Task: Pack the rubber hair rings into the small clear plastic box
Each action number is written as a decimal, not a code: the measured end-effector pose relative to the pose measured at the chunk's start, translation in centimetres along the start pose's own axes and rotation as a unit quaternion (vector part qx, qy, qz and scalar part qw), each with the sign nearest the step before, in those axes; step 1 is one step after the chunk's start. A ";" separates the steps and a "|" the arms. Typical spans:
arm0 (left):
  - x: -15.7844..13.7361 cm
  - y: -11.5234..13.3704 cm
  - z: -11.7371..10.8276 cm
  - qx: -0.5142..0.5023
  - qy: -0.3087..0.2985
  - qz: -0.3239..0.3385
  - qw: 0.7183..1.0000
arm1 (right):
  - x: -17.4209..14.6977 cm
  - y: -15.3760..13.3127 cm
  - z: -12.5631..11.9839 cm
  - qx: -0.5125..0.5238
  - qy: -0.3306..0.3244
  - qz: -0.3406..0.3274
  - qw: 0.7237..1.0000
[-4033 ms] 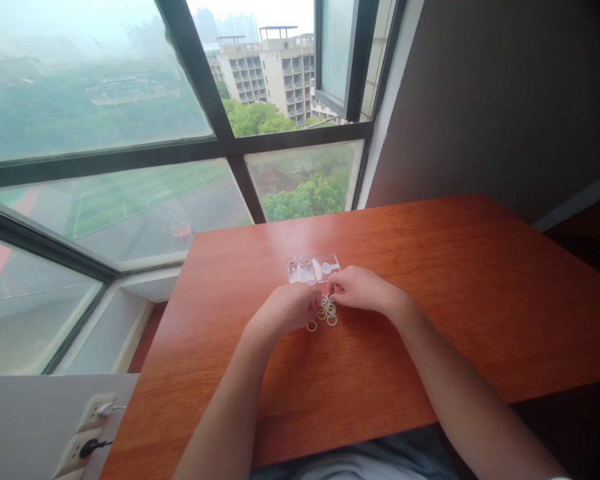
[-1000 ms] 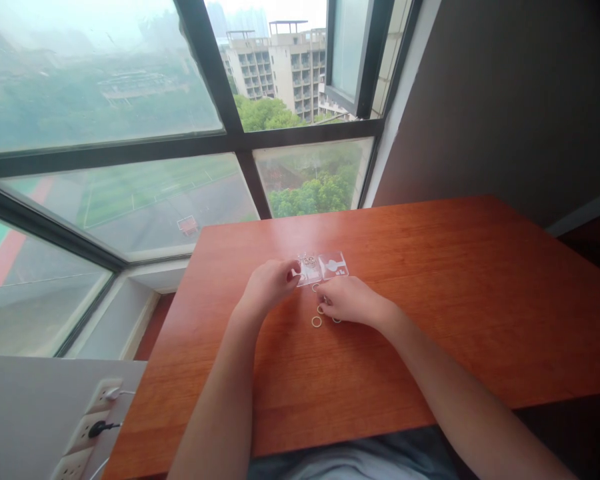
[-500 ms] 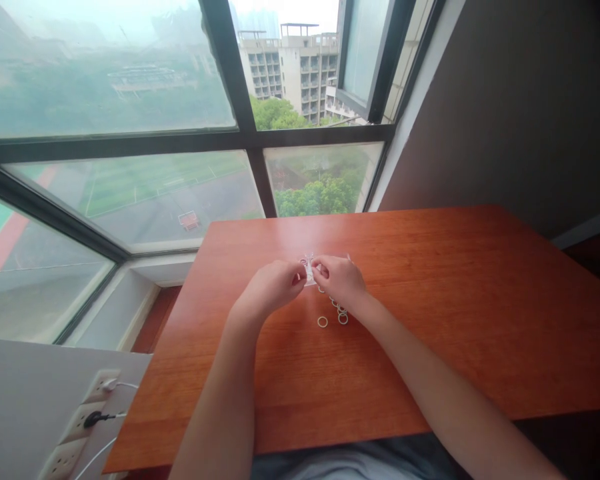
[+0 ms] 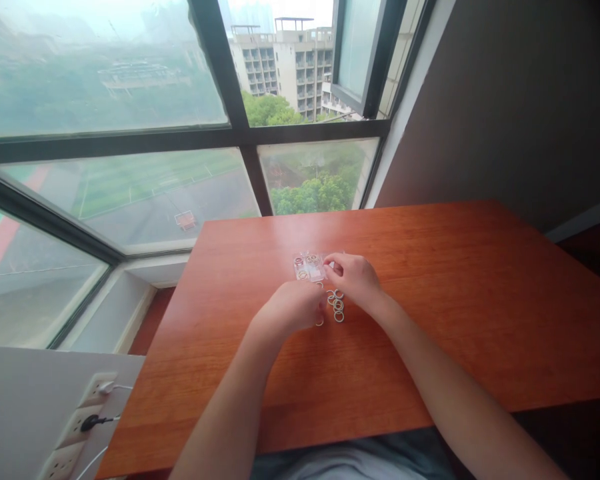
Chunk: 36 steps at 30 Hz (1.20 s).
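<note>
A small clear plastic box [image 4: 316,272] with compartments lies on the table, several rings inside it. My right hand [image 4: 354,275] is closed in a pinch at the box's right edge. Below the box, my left hand [image 4: 295,305] reaches down to the tabletop with its fingers curled together; the back of the hand hides the fingertips. Part of a pale ring [image 4: 320,323] shows beside those fingers. Several more pale rings [image 4: 339,306] lie in an overlapping cluster between my two hands.
The reddish-brown wooden table [image 4: 430,320] reaches to a window with a dark frame [image 4: 250,137]. One window pane [image 4: 363,53] stands open. Wall sockets [image 4: 77,427] with plugged-in cables are at the lower left, beside the table's edge.
My left hand has left the box and moved down and right to the loose rings. My right hand has shifted slightly right, so the box shows more fully.
</note>
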<state>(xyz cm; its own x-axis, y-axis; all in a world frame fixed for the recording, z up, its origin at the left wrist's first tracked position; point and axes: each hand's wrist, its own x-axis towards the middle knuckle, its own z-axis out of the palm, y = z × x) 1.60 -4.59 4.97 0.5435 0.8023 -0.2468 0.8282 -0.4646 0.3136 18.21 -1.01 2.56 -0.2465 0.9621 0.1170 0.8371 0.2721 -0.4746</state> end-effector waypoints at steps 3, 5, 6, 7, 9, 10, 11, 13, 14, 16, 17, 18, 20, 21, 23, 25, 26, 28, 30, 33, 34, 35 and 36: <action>0.2 -0.1 0.4 -0.017 -0.007 0.000 1.000 | 0.0 0.0 -0.3 -0.002 -0.001 0.000 1.000; 0.3 -0.2 0.5 -0.022 -0.008 0.000 1.000 | 0.0 0.0 -0.4 -0.002 -0.002 0.001 1.000; 0.3 -0.3 0.5 -0.017 -0.010 -0.002 1.000 | 0.0 0.0 -0.6 -0.004 -0.003 0.000 1.000; 0.4 -0.3 0.6 -0.006 -0.012 -0.006 1.000 | 0.0 0.1 -0.7 -0.006 -0.005 -0.002 1.000; 0.5 -0.4 0.7 0.024 -0.013 -0.014 1.000 | 0.0 0.2 -0.9 -0.012 -0.007 -0.004 1.000; 0.5 -0.4 0.7 0.038 -0.013 -0.015 0.999 | 0.0 0.3 -1.1 -0.015 -0.007 -0.005 1.000; 0.5 -0.3 0.8 0.050 -0.010 -0.015 0.999 | 0.0 0.4 -1.2 -0.018 -0.008 -0.006 1.000; 0.6 -0.1 0.8 0.067 -0.006 -0.013 0.998 | 0.0 0.5 -1.4 -0.025 -0.010 -0.002 1.000; 0.7 0.0 0.8 0.072 -0.003 -0.011 0.997 | 0.0 0.6 -1.4 -0.029 -0.012 0.000 1.000; 0.7 0.3 0.5 0.074 0.001 -0.006 0.997 | 0.0 0.7 -1.6 -0.035 -0.018 0.002 0.999; 0.7 0.4 0.3 0.070 0.006 -0.004 0.997 | 0.0 0.7 -1.6 -0.037 -0.022 0.002 0.999; 0.7 0.4 0.0 0.065 0.012 -0.003 0.998 | 0.0 0.8 -1.7 -0.039 -0.026 0.003 0.999; 0.7 0.2 -0.7 0.053 0.040 -0.013 0.998 | -0.1 0.8 -2.0 -0.039 -0.033 0.005 0.999; 0.7 -0.1 -1.0 0.048 0.061 -0.024 0.997 | -0.1 0.9 -2.1 -0.039 -0.038 0.007 0.999; 0.7 -0.9 -1.6 0.038 0.116 -0.052 0.991 | -0.2 0.9 -2.5 -0.042 -0.052 0.010 0.998; 0.7 -2.0 -1.9 0.030 0.168 -0.082 0.982 | -0.3 1.0 -2.8 -0.050 -0.075 0.009 0.996; 0.7 -2.6 -1.9 0.026 0.185 -0.091 0.978 | -0.4 1.1 -3.0 -0.051 -0.089 0.005 0.995; 0.7 -3.6 -1.7 0.018 0.203 -0.098 0.974 | -0.7 1.4 -3.3 -0.044 -0.126 -0.012 0.991; 0.6 -4.3 -1.5 0.013 0.208 -0.102 0.973 | -0.9 1.6 -3.4 -0.034 -0.170 -0.033 0.984; 0.7 -4.7 -1.2 0.004 0.207 -0.101 0.973 | -1.2 1.7 -3.4 -0.041 -0.208 -0.048 0.976; 0.8 -4.8 -1.1 0.000 0.206 -0.099 0.973 | -1.3 1.6 -3.5 -0.046 -0.211 -0.050 0.975; 0.8 -4.8 -1.1 -0.003 0.207 -0.098 0.973 | -1.4 1.6 -3.5 -0.050 -0.214 -0.053 0.974; 0.9 -4.8 -1.0 -0.007 0.208 -0.098 0.973 | -1.5 1.5 -3.5 -0.053 -0.218 -0.055 0.973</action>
<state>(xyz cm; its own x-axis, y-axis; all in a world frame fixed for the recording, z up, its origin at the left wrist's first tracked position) -2.01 -1.25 4.17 0.2702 0.9587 0.0886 0.9071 -0.2844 0.3103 21.51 -1.97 4.77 -0.5019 0.8335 -0.2310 0.8340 0.3956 -0.3848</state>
